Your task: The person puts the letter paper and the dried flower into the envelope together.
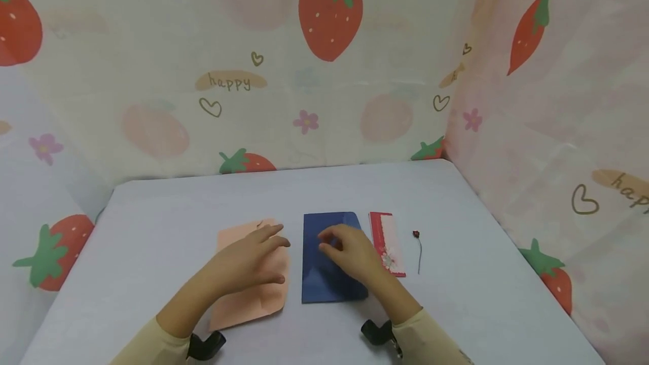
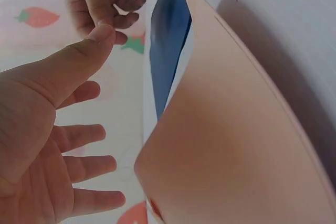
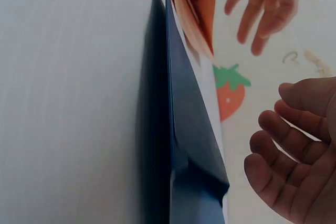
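A peach paper envelope lies at the left of the white table, partly hidden by my left hand. That hand hovers above it with fingers spread and nothing in its grasp; the left wrist view shows a gap between it and the envelope. To its right lies a dark blue envelope. Over the blue one hovers my right hand, its fingers loosely bent around nothing. In the right wrist view, the blue envelope's raised flap shows, apart from the fingers.
A narrow red and pink card with a white flower lies right of the blue envelope. Further right is a small dried rose on a thin stem. A strawberry-printed curtain stands along the table's back edge and at both sides.
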A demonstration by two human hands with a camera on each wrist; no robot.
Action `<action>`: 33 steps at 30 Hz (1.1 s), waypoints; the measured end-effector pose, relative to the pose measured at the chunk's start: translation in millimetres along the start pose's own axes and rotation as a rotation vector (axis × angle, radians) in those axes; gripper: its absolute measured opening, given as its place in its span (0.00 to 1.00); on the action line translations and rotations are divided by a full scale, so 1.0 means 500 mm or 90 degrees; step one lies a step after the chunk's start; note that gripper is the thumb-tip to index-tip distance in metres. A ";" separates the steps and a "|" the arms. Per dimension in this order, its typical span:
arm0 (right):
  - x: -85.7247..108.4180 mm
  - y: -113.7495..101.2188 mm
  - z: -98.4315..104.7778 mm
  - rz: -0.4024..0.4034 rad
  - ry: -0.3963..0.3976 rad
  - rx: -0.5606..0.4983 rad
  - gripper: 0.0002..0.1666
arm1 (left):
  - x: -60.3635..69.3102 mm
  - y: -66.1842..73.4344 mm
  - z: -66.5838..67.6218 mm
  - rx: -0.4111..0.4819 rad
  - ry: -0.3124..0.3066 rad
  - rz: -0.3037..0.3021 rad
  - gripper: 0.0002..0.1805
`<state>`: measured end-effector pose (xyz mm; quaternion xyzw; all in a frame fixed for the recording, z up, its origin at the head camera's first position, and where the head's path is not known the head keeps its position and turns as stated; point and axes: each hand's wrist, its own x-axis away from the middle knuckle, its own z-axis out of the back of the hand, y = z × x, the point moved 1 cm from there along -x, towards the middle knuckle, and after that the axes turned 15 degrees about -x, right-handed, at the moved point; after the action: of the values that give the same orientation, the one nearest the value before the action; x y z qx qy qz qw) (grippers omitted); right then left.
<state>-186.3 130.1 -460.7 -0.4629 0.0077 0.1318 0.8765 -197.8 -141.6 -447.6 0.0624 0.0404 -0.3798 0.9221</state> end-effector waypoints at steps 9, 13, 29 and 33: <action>0.018 0.032 0.046 0.001 0.017 0.028 0.15 | -0.056 0.051 -0.009 -0.001 -0.044 -0.036 0.36; 0.021 0.046 0.065 0.010 0.027 0.042 0.14 | -0.082 0.077 -0.023 -0.015 -0.070 -0.052 0.39; 0.025 0.115 0.113 0.007 0.020 0.117 0.18 | -0.167 0.120 -0.070 -0.064 -0.113 -0.067 0.45; 0.025 0.127 0.117 -0.001 0.003 0.136 0.19 | -0.177 0.120 -0.083 -0.077 -0.129 -0.058 0.45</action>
<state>-196.0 214.5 -480.3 -0.3671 0.0234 0.1284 0.9210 -219.5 -31.8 -472.6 -0.0342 -0.0277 -0.4225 0.9053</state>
